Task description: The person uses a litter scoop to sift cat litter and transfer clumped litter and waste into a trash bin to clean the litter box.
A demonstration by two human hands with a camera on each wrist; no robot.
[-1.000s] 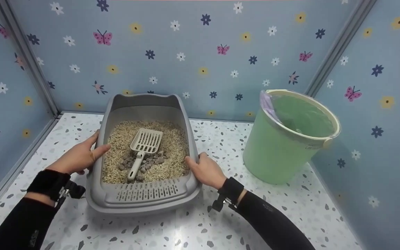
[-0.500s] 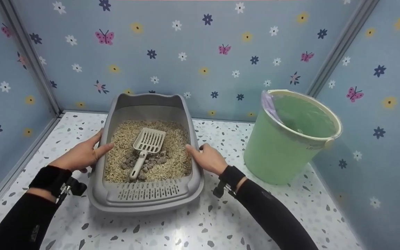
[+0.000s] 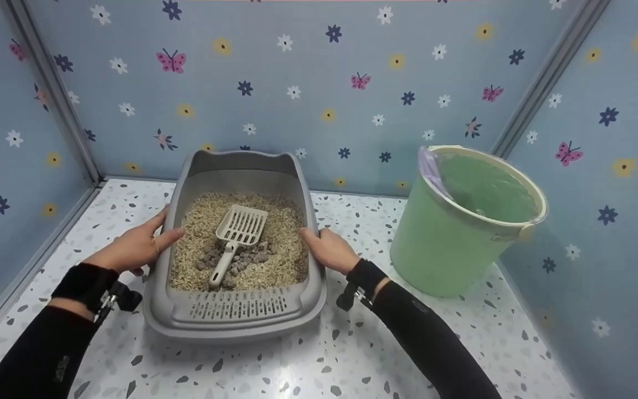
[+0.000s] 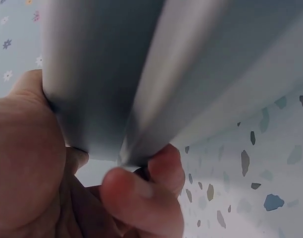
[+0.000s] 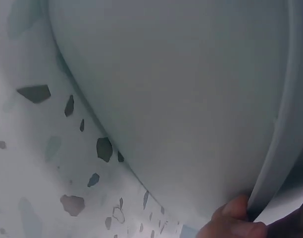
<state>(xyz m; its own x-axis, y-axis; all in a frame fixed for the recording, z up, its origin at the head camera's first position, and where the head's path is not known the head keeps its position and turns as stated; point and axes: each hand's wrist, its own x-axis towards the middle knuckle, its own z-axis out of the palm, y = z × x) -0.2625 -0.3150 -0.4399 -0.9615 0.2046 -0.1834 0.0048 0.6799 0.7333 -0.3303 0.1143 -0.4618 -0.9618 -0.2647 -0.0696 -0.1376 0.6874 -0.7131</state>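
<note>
1. Left hand (image 3: 137, 246): bare, clasping the left side of a grey plastic litter tray (image 3: 236, 328), thumb over the rim, fingertips curled beneath the lip in the left wrist view. By the look, hold on this side already secured.
2. Left of centre, tray on a white, grey-speckled bench (image 3: 297, 374), low slotted end toward the person. Whether fully resting or slightly raised, hard to tell.
3. Inside, tan granular litter (image 3: 283, 241) and rounded grey-brown clumps (image 3: 255, 255), bunched near the middle. Not yet separated out.
4. Lying across the clumps, a beige plastic slotted scoop (image 3: 232, 245), handle toward the person. Held by neither hand; seemingly no scooping under way.
5. Right hand (image 3: 331, 250): gripping the right rim, thumb on top. Letting go apparently left to do on both sides.
6. Far right, well apart, a round pale-green plastic bin (image 3: 441, 252) with cream rim and lilac bag (image 3: 430, 170). No clumps visible inside; bottom hidden.
</note>
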